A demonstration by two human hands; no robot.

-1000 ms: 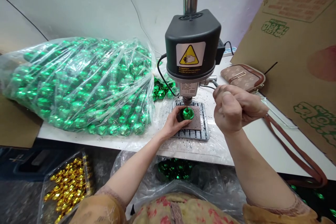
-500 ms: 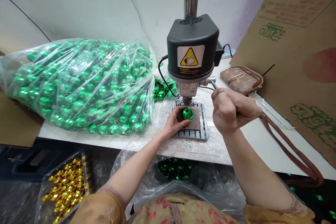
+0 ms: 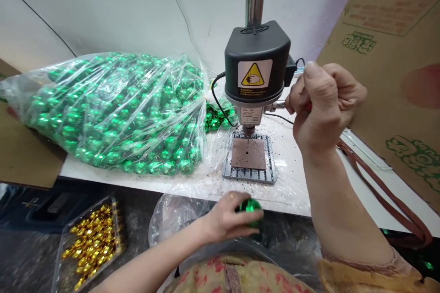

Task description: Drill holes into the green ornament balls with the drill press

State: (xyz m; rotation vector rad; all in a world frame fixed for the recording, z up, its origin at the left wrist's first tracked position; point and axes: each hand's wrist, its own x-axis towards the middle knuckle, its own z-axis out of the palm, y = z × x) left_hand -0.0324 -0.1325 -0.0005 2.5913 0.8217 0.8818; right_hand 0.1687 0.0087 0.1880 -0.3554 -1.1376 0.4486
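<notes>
My left hand [image 3: 230,217] is over the table's front edge, its fingers curled around a shiny green faceted ball [image 3: 251,206], slightly blurred. My right hand [image 3: 323,100] is closed in a fist on the drill press lever [image 3: 280,105], most of which it hides. The black drill press [image 3: 257,62] stands upright on the table, with a hand-warning sticker on its front. Below its chuck, a brown square pad [image 3: 248,158] with a small dark hole lies on the slotted metal base [image 3: 249,175].
A clear plastic bag full of green balls [image 3: 137,114] lies at left. Loose green balls [image 3: 215,123] sit behind its knot. Gold balls [image 3: 96,238] fill a clear tray at lower left. Cardboard [image 3: 388,96] and a brown strap [image 3: 381,192] are at right. Dark shavings surround the base.
My left hand has carried the green ball off the pad, toward me and past the table edge. My right hand has risen with the lever.
</notes>
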